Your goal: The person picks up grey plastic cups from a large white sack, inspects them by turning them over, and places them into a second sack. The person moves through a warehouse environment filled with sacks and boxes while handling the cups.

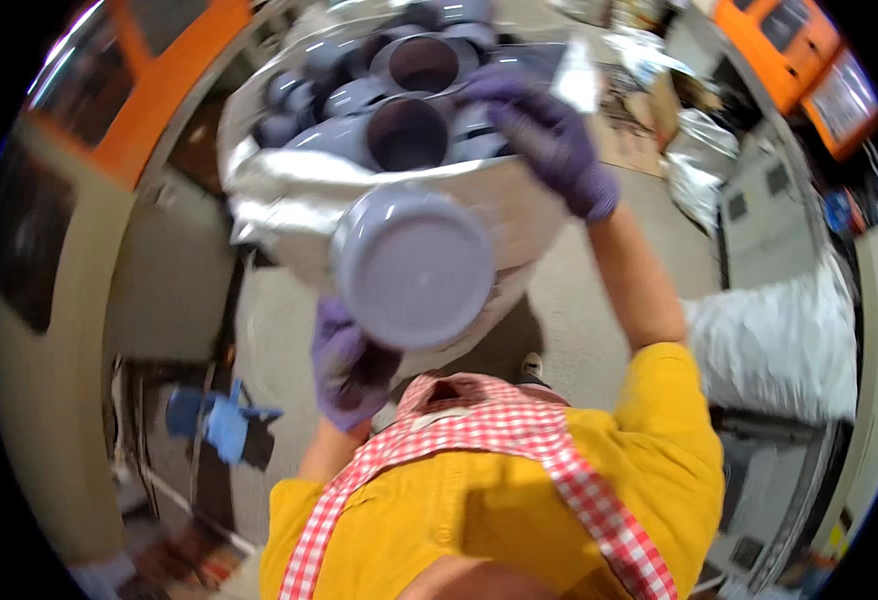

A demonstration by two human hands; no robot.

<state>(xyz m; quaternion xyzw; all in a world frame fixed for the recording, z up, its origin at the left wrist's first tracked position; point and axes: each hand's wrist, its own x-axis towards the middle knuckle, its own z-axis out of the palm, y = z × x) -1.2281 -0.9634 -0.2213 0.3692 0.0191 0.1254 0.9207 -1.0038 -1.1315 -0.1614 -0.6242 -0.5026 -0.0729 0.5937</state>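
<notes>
A glossy grey-purple plastic pot [419, 270] is in front of me, its round base turned up toward me. My left hand [351, 365], in a purple glove, grips it from below at the left; the pot hides some of the fingers. Beyond it stands a large white woven sack [289, 185] filled with similar grey-purple pots [406, 135], several of them showing dark open mouths. Over the sack's right side reaches my right hand [549, 140], also gloved in purple. Its fingers stretch left toward the pots' rims, blurred, with no pot visibly held.
Orange and beige machines [169, 80] line the left side, and another orange machine [784, 50] stands at the far right. A stuffed white sack [779, 340] lies to my right. Bags and cardboard [664, 105] lie farther back. A small blue stool [224, 420] stands on the left floor.
</notes>
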